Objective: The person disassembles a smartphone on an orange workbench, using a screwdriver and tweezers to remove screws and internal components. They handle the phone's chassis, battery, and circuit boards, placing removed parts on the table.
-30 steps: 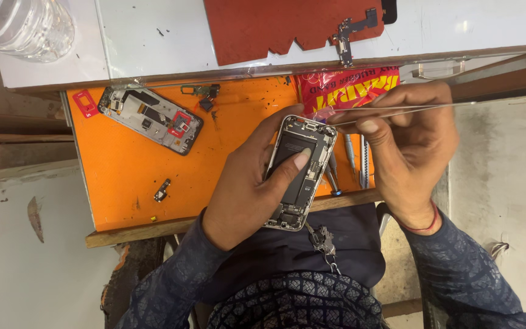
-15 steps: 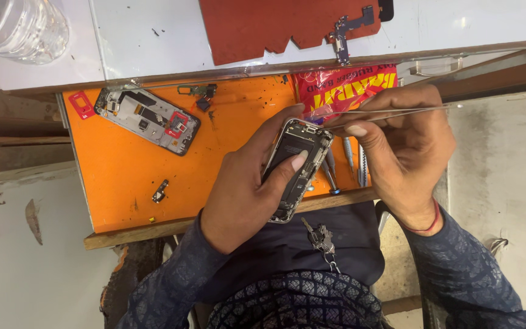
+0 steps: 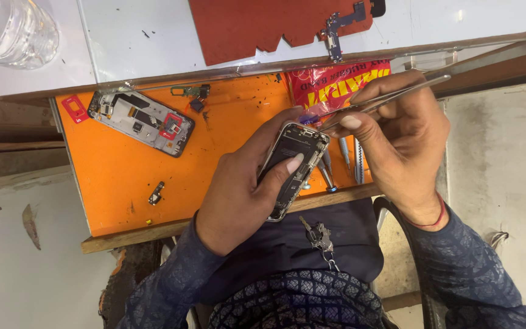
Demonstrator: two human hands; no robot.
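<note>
Far left: clear plastic bottle (image 3: 13, 30). On the orange bench (image 3: 123, 176): a stripped phone frame (image 3: 141, 122), small loose part (image 3: 156, 193) nearer. Centre: left hand (image 3: 245, 189), grip closed around an opened phone (image 3: 293, 167) (tilted, held above the bench's near edge). Right hand (image 3: 403, 140), grip pinched on metal tweezers (image 3: 385, 100), tips at the phone's far end, red packet (image 3: 336, 85) behind.

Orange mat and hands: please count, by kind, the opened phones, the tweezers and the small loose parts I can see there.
Opened phones: 2, one in the left hand, one on the orange mat
Tweezers: 1, in the right hand
Small loose parts: 3
Total: 6
</note>
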